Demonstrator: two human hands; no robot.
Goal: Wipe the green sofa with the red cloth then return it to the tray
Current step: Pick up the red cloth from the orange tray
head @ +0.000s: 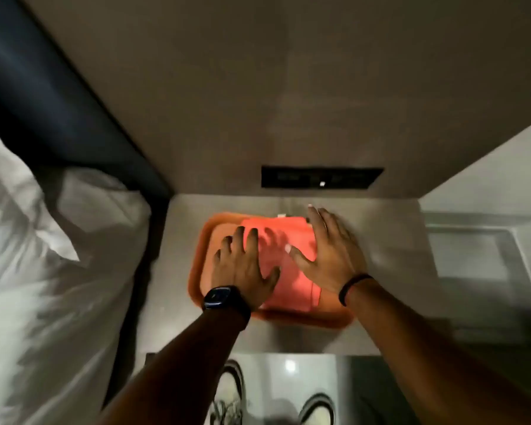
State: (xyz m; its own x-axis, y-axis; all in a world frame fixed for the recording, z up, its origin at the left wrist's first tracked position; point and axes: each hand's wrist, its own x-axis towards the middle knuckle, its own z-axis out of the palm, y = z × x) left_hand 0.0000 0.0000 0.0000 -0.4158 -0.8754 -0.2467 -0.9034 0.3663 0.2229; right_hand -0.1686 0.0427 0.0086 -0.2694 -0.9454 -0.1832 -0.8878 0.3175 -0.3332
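The red cloth lies folded in an orange tray on a grey bedside shelf. My left hand, with a dark watch on its wrist, hovers over the cloth's left part, fingers spread. Over the cloth's right edge is my right hand, fingers apart, a black band on its wrist. Neither hand grips the cloth. Motion blur softens the fingers. No green sofa is in view.
A bed with white pillows and sheets and a dark headboard lies to the left. A black switch panel is set in the wall behind the tray. My shoes stand on the glossy floor below.
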